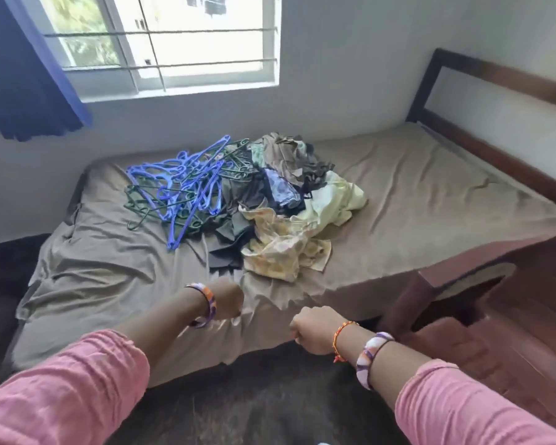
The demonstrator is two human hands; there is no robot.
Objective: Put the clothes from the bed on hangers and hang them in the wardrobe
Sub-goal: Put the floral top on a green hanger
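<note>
Crumpled cotton clothes (pixel 286 203) sit in a heap on the bed (pixel 431 200), well beyond my fingertips, a yellow floral piece nearest me. Just left of the heap, touching it, lies a tangle of blue and green hangers (pixel 177 187). My left hand (pixel 227 300) is curled at the sheet's near edge, where the cloth bunches; whether it grips the sheet I cannot tell. My right hand (pixel 312 330) is fisted just off the mattress edge, holding nothing I can see.
</note>
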